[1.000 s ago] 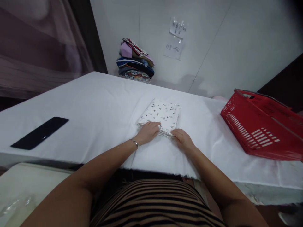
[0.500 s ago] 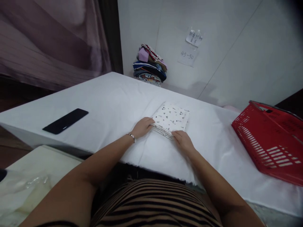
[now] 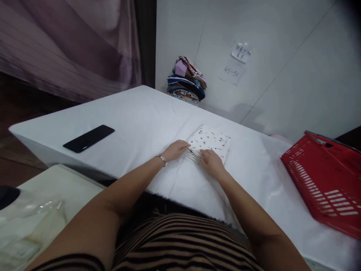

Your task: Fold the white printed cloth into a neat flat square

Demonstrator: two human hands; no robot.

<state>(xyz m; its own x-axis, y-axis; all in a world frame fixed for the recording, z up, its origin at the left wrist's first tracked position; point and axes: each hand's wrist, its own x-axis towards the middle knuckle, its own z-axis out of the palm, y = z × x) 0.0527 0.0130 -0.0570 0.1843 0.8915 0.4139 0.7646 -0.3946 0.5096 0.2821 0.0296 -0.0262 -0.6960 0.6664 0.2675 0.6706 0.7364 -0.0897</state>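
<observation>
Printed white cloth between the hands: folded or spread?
Folded: the cloth lies as a compact flat packet, with several stacked layers showing along its near edge between the hands.

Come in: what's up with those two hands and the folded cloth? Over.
Left hand, right hand: both at the near edge of the folded cloth. Cloth on white table, small print showing. Red basket apart, to the right.
</observation>
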